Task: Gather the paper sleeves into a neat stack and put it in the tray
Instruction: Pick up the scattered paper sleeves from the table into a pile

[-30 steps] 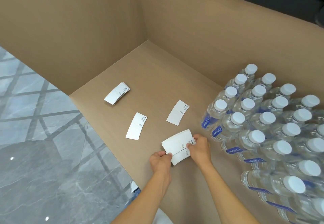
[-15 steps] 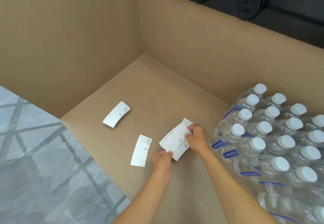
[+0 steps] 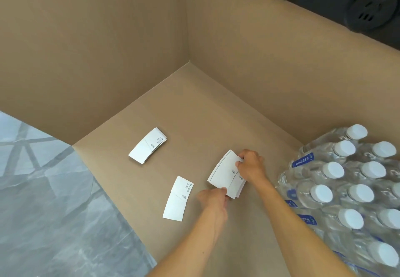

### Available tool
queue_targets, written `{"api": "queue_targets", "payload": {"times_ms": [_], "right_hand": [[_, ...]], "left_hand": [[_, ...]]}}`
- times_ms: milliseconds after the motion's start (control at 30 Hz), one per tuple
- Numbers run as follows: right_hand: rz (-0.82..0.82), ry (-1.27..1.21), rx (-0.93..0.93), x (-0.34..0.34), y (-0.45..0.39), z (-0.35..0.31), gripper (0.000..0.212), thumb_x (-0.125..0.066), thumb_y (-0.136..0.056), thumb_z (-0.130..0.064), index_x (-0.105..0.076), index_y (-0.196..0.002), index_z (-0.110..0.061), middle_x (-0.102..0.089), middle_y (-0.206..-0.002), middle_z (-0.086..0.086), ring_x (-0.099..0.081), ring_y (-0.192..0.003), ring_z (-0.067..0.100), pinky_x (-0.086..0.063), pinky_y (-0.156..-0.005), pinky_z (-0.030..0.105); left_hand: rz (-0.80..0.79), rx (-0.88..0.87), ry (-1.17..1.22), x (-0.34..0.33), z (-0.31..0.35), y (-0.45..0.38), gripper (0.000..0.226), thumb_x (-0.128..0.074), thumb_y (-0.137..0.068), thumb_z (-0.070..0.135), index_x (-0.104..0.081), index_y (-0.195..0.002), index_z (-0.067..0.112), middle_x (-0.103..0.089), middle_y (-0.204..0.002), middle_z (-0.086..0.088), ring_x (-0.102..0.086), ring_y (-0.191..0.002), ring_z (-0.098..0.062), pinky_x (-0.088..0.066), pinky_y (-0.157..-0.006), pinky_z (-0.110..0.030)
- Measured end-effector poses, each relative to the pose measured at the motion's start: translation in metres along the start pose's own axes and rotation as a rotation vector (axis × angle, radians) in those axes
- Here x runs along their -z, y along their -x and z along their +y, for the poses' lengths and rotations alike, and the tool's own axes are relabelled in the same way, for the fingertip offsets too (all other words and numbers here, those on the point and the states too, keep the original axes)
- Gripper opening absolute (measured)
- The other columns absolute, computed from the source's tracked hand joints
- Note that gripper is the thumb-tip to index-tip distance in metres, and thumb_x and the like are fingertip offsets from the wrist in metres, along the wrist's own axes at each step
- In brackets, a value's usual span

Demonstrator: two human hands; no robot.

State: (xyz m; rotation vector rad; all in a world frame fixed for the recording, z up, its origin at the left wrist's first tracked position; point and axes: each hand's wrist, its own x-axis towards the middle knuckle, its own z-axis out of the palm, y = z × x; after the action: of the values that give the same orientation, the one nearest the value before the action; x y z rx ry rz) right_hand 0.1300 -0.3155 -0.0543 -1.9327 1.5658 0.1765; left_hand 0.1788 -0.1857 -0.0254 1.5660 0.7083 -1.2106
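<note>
- Status: gathering in progress; stacking incomplete; transfer to tray not begun.
- Partial stack of paper sleeves (image 3: 227,173): held just above the cardboard surface (image 3: 194,107), right of centre, at roughly 3 o'clock from the single sleeve.
- Left hand (image 3: 213,196): pinching the near corner of the partial stack between thumb and fingers, at 6 o'clock of the stack.
- Right hand (image 3: 251,165): gripping the far right edge of the partial stack, at 2 o'clock of the stack, thumb on top.
- Edges of the partial stack: not yet flush; lower sheets protruding at the near right corner. Squaring judged still required.
- Single sleeve (image 3: 178,198): lying flat and loose on the surface, just beside the left hand at 9 o'clock. Not collected.
- Small pile of sleeves (image 3: 148,145): lying well apart at 10 o'clock from the hands, near the left edge of the surface. Not collected; sheet count cannot be told.
- Water bottles (image 3: 346,190): shrink-wrapped pack at 3 o'clock, close to the right forearm. Risk judged: brushing the pack during reach.
- Tray: not visible in this view; location cannot be told.
- Remaining, by judgement: pick up single sleeve, pick up far pile, align all edges, locate tray, deposit stack.
- Progress estimate: under half complete.
</note>
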Motion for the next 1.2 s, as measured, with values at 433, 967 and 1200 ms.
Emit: {"api": "queue_targets", "payload": {"times_ms": [433,967,1200], "right_hand": [[0.029,-0.31,0.191,0.0,0.042,-0.015,0.024,-0.063,-0.084,0.005,-0.065,-0.105,-0.007,-0.062,-0.099,0.007,-0.06,-0.088,0.023,-0.044,-0.064,0.023],[-0.167,-0.009,0.243,-0.072,0.095,-0.083,0.005,-0.065,-0.085,-0.012,-0.06,-0.083,-0.013,-0.065,-0.092,0.004,-0.063,-0.098,0.031,-0.055,-0.079,0.037],[-0.167,-0.004,0.163,-0.083,0.093,-0.087,0.013,-0.058,-0.087,-0.01,-0.061,-0.1,-0.007,-0.068,-0.104,0.009,-0.064,-0.102,0.033,-0.054,-0.085,0.041]], "left_hand": [[0.111,-0.168,-0.069,0.039,-0.009,0.006,0.018,-0.068,-0.085,0.003,-0.055,-0.074,0.009,-0.062,-0.072,-0.008,-0.057,-0.068,-0.026,-0.043,-0.061,-0.025],[0.229,-0.032,0.199,0.142,-0.017,0.006,0.035,-0.068,-0.079,-0.008,-0.045,-0.058,0.008,-0.047,-0.056,-0.005,-0.043,-0.056,-0.022,-0.035,-0.057,-0.024],[0.212,0.002,0.197,0.149,-0.012,-0.003,0.027,-0.068,-0.077,-0.005,-0.05,-0.059,0.005,-0.051,-0.063,-0.007,-0.047,-0.067,-0.025,-0.038,-0.063,-0.028]]}}
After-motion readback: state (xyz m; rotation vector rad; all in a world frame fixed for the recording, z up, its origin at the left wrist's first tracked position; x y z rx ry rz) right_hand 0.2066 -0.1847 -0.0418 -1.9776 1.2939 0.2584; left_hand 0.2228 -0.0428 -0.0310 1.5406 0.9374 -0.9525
